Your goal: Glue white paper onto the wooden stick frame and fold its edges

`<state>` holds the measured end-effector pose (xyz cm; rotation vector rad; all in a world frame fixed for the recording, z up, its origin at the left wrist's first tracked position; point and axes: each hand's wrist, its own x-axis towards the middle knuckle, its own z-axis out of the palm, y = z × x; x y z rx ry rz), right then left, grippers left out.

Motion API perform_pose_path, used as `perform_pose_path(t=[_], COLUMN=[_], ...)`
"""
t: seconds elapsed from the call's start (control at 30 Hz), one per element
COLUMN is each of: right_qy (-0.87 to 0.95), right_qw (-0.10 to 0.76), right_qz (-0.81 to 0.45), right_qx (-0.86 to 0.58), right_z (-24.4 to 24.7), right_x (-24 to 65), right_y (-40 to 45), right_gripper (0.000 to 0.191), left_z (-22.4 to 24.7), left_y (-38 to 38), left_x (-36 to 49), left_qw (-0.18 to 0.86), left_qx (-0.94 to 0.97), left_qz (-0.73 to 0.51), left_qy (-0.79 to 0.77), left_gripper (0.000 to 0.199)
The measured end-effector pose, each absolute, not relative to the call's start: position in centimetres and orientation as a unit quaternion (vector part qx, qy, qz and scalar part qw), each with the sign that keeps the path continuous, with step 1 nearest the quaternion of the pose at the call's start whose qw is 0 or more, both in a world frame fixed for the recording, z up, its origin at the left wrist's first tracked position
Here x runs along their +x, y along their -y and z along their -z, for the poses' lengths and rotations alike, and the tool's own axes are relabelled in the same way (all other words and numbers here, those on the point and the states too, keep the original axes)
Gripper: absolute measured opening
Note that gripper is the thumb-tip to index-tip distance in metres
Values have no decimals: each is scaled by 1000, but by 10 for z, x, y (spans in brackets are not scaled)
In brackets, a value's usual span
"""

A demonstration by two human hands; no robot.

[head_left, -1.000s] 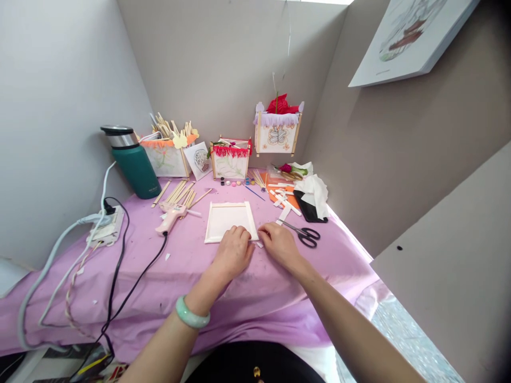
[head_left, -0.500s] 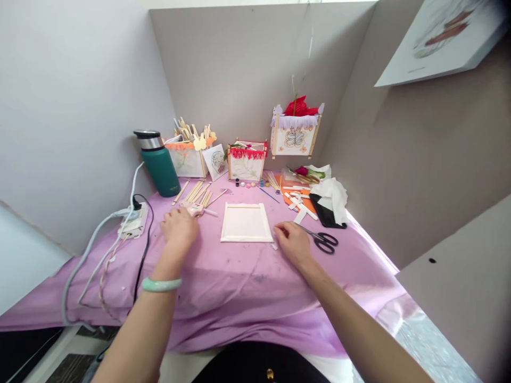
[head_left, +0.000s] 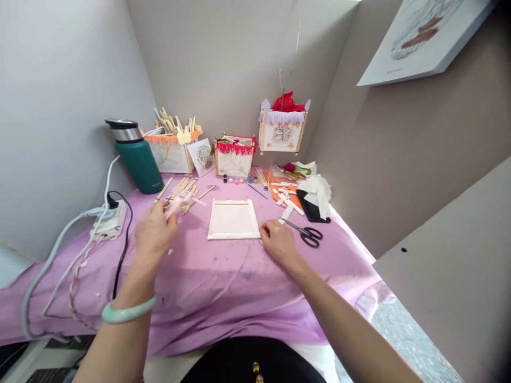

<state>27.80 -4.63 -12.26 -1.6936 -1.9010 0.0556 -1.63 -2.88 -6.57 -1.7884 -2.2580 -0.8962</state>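
Note:
A pale pink glue gun (head_left: 175, 204) with a translucent stick poking out to the right is in my left hand (head_left: 155, 230), raised a little off the cloth. The fingers are wrapped round it and partly hidden. A flat white panel (head_left: 233, 219) edged with thin sticks lies in front of me. My right hand (head_left: 278, 239) rests at its lower right corner, fingers curled in; what they pinch, if anything, is hidden. Black-handled scissors (head_left: 309, 234) lie just right of that hand, their blades pointing left towards white strips (head_left: 286, 214).
Loose wooden sticks (head_left: 184, 186) lie behind the glue gun. A green bottle (head_left: 138, 162) and a power strip (head_left: 112, 219) with cables stand left. Decorated boxes (head_left: 235, 162) line the back. A black phone (head_left: 311, 206) lies under crumpled tissue (head_left: 317, 189) at right.
My left hand has taken hold of the glue gun and lifted it from the table. My right hand stays by the panel's corner. The view has shifted slightly right.

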Motion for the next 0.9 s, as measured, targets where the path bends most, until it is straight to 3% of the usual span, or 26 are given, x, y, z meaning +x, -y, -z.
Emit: perform_pose_path(t=[0.07,0.17,0.23,0.3,0.9], right_qy=[712,704,692,678,664], right_qw=[301,320,337,353,386], right_qz=[-30,-46,-58,-68,-93], right_qx=[-634,-632,-636,-641,-634], right_z=[123,124,125,126,131], right_x=[280,284,286,288,289], right_y=[45,43,40,38,36], right_gripper=[18,18,19,22,17], left_z=[63,64,67,70,88], left_y=[44,65,75,81,85], left_x=[-5,20,38,54,59], left_qw=[-50,-313,-465,-551,-644], left_qx=[-603,-589,-549,-512,-434], left_qz=[383,479,476,452,406], left_qy=[698,571,506,480,482], left_gripper=[41,46,48,47,48])
